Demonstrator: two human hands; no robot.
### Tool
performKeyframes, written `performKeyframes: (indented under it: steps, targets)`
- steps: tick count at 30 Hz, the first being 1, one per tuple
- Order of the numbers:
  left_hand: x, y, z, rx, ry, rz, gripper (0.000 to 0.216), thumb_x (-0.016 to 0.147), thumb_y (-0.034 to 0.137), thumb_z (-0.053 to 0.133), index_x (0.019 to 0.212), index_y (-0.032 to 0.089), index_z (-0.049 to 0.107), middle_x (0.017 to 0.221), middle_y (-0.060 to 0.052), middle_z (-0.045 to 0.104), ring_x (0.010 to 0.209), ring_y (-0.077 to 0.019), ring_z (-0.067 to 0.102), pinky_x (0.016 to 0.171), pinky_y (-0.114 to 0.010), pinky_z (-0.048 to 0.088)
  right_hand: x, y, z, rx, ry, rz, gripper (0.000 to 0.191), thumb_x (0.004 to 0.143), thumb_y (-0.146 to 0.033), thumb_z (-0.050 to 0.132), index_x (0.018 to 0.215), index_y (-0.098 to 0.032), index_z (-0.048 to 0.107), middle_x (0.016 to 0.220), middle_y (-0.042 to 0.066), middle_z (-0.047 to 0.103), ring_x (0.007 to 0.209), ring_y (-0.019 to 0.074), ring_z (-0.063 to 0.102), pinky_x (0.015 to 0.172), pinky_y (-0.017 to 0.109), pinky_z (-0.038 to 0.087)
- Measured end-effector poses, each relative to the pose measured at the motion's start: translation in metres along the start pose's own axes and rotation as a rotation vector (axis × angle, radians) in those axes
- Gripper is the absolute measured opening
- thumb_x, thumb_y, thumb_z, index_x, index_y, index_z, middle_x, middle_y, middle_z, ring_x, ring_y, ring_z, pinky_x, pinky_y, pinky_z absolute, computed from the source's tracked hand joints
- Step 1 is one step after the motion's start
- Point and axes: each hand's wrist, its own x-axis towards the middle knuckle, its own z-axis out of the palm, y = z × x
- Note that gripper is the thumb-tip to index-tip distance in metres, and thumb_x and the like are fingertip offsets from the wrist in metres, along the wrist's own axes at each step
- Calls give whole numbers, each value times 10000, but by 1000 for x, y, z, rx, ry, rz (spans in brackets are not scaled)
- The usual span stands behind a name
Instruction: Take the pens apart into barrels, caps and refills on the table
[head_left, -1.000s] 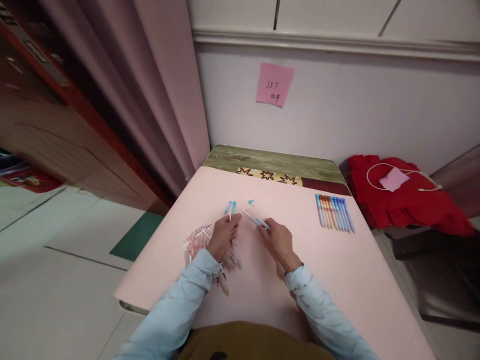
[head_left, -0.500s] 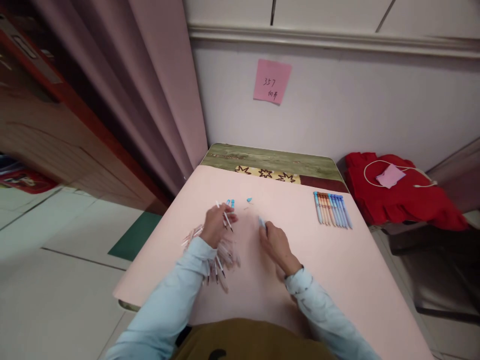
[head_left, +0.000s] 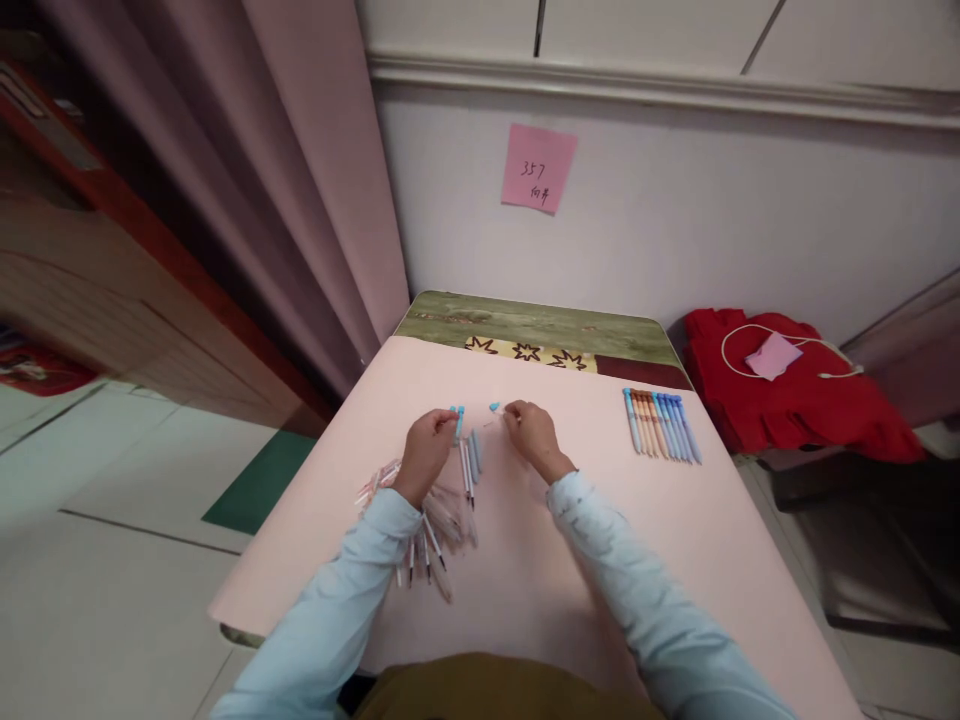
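Observation:
My left hand point(head_left: 431, 452) is closed, its fingertips together right beside two small blue pen tops point(head_left: 460, 418). I cannot make out what, if anything, it pinches. Just right of these fingers, white pen refills point(head_left: 465, 472) with dark tips lie next to a light blue pen barrel point(head_left: 475, 458). My right hand point(head_left: 537, 436) is closed in a pinch over the table, near a small blue pen piece point(head_left: 494, 407) and tiny thin parts point(head_left: 489, 424). Whatever its fingertips hold is too small to tell. Clear barrels and more refills point(head_left: 442, 515) are heaped under and below my left wrist.
A row of several blue and orange-brown pens point(head_left: 660, 427) lies at the right of the pink-covered table point(head_left: 630, 560). Beyond the table's right edge is a red cloth point(head_left: 787, 400) with a white cable and pink paper. A pink note point(head_left: 538, 168) is on the wall.
The refill from my left hand and the light blue barrel from my right now lie on the table between the hands. My right hand has moved up toward the small blue piece.

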Motion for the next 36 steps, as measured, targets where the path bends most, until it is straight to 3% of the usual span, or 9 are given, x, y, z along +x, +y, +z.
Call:
performKeyframes:
  steps: [4,9,13,19,23,26,30,33,36]
  targets:
    - [32,-7,-6,309,60,39,122,715,193,621,783,192,722,875,-88,717,854,-229,634,863,-347,454,33,-5,14,22,-4,-10,310,908,-214,547,1189,-161,665,1127,110,664,1001,191,612,879,270,411]
    - [46,-11,2,349,5,28,94,679,156,633,701,203,712,802,-85,721,843,-243,636,839,-339,444,36,-10,30,51,-38,-32,206,883,-198,589,1044,-170,714,1064,100,666,930,179,616,849,273,427]
    - [41,-8,10,338,-54,50,85,692,173,639,675,217,710,745,-66,717,793,-235,636,770,-315,446,27,-8,29,111,-58,-60,199,848,-165,632,1027,-189,715,995,61,698,899,161,626,839,259,443]
    - [10,-1,-17,408,-83,144,103,776,215,607,764,223,708,851,-78,710,832,-249,621,807,-348,439,-10,5,16,242,4,-24,271,876,-184,561,1123,-180,672,991,54,720,879,156,648,830,267,472]
    - [-30,0,-36,500,-362,407,179,878,324,560,818,247,710,849,-72,688,856,-246,604,833,-369,434,-51,5,21,425,12,-17,186,879,-275,559,967,-191,699,840,25,720,747,160,638,720,264,469]
    - [-52,-1,-42,532,-461,490,226,914,351,519,892,252,721,909,-87,689,921,-254,598,898,-404,428,-84,-6,29,456,-64,-93,178,897,-297,548,852,-205,694,780,8,704,696,149,616,675,248,448]
    - [-58,-12,-59,537,-308,500,296,937,362,473,1069,250,713,1127,-110,688,1123,-268,573,1037,-449,379,-118,-22,37,399,-132,-178,196,898,-352,598,972,-193,683,804,22,691,698,149,607,674,246,448]
    - [-54,-27,-81,581,-158,458,339,930,398,492,1167,263,693,1270,-106,648,1233,-282,527,1105,-485,318,-131,-28,39,307,-125,-205,352,873,-410,647,1134,-175,644,890,53,680,745,167,610,721,270,464]
    - [-56,-43,-93,621,-205,414,394,922,448,505,1249,292,660,1376,-92,590,1295,-285,490,1123,-492,299,-132,-32,40,228,-152,-212,506,850,-439,673,1265,-165,581,960,79,669,807,192,617,777,299,474]
